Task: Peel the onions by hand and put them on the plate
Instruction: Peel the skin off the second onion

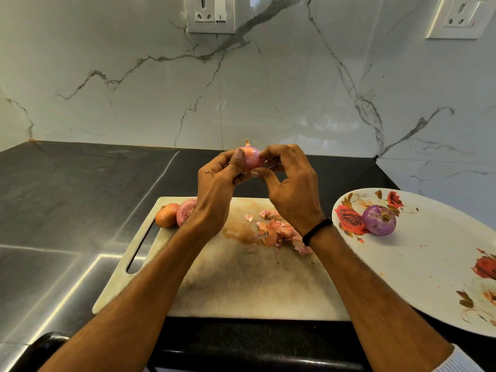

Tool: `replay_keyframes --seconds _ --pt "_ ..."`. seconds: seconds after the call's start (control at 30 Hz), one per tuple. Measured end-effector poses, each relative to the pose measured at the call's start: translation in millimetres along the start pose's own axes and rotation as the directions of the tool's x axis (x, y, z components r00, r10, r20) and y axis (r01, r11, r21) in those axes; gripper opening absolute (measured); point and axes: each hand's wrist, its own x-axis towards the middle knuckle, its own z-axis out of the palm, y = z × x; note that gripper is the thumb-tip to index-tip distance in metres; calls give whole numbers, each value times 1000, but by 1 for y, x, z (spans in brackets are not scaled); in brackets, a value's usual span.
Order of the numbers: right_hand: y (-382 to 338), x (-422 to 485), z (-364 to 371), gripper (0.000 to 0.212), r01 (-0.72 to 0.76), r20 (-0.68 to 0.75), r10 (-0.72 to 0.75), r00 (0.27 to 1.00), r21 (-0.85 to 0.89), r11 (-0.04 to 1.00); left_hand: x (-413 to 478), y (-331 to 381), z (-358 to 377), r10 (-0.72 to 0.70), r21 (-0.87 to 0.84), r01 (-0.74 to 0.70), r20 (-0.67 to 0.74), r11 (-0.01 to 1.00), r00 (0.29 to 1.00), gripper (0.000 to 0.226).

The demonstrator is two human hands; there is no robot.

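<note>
Stained cutting board (241,285), black counter (67,197), marble wall (268,89), socket (210,13)

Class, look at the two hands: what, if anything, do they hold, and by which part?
Both hold one onion: the left hand grips its left side, thumb on the front; the right hand pinches its right side.

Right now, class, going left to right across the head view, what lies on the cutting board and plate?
Orange-brown unpeeled onion, pink-red unpeeled onion, pile of loose pink onion skins, peeled purple onion on the white rose-patterned plate. Left out: the held pink onion, gripped by left hand and right hand, overlapping the skins.
</note>
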Motion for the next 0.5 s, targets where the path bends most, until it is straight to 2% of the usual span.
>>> replay_keyframes --seconds 0.13,0.3,0.5 --pt "-2 0 0 26 -8 -7 8 1000 19 1000 0 0 0 -3 -6 3 0 1000 1000 33" --pt "-5 0 -1 37 -81 -16 83 996 103 991 0 2 0 8 -7 -8 -6 1000 1000 34" --pt "-3 1 0 15 -159 -31 166 986 168 973 -1 1 0 27 32 -26 -17 999 999 38"
